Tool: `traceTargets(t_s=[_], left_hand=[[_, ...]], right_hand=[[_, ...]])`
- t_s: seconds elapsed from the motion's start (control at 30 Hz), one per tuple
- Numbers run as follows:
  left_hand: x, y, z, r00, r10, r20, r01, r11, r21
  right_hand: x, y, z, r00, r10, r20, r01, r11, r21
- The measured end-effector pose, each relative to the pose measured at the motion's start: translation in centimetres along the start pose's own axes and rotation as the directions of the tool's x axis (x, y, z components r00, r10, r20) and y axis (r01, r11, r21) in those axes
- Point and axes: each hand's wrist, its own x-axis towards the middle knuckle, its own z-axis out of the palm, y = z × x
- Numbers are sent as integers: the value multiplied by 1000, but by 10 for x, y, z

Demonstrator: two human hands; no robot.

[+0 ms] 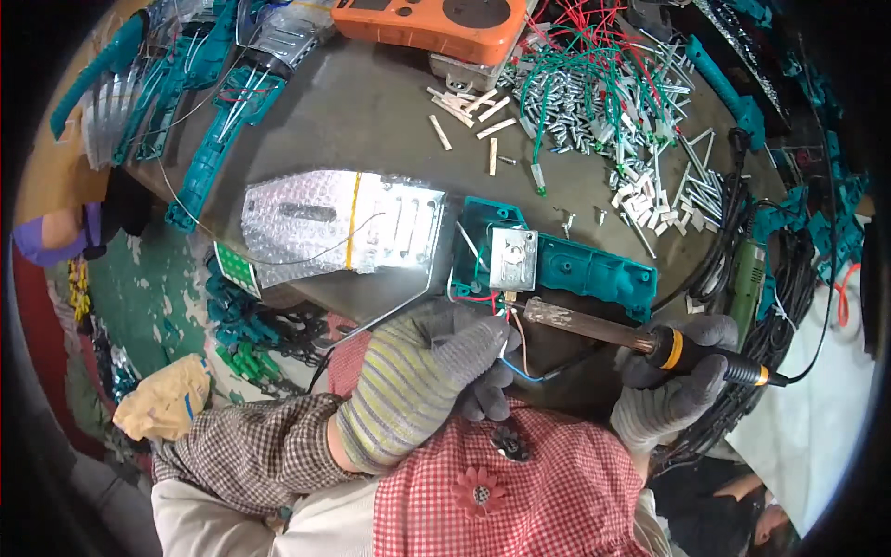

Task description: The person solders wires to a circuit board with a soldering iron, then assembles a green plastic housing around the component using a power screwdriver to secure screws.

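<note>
Red-and-white checked cloth [538,483] covers the person's front at the bottom of the frame. Just above it, two gloved hands work: the left hand [432,367], at centre, has thumb and fingers pinched together on thin wires [502,345], and hides part of them; the right hand [673,385], right of centre, grips one soldering iron [594,328] by its dark handle. The iron's tip points at the wires beneath one metal box [513,259]; whether it touches, I cannot tell. That box sits in one open teal housing [603,271], whose lower edge the iron partly crosses.

They lie on a brownish-grey table [371,107], with worn green floor [153,278] at the left of the frame. One bubble-wrapped metal piece [320,227] with one yellow band lies left of centre; one green card [235,269] is at its lower left corner.

Farther off, at upper right, screws [566,116] and white pieces [650,200] are heaped too densely to count, with red and green leads [594,65] strewn over the screws. One orange device [432,26] stands at top centre. More teal parts [218,144] overlap at upper left.
</note>
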Motion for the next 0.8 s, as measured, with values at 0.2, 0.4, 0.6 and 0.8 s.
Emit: traceTargets(t_s=[0.2, 0.4, 0.6, 0.8], left_hand=[[0, -1, 0, 999, -10, -33, 11, 999, 32], [0, 1, 2, 999, -14, -49, 16, 999, 34], [0, 2, 2, 999, -16, -39, 18, 998, 54], [0, 1, 3, 999, -5, -41, 6, 999, 36]], right_hand=[[-1, -4, 7, 997, -44, -56, 42, 999, -29], [-1, -1, 5, 995, -49, -92, 45, 998, -42], [-2, -2, 4, 999, -24, -35, 24, 1000, 4], [-3, 3, -1, 999, -44, -24, 45, 998, 50]])
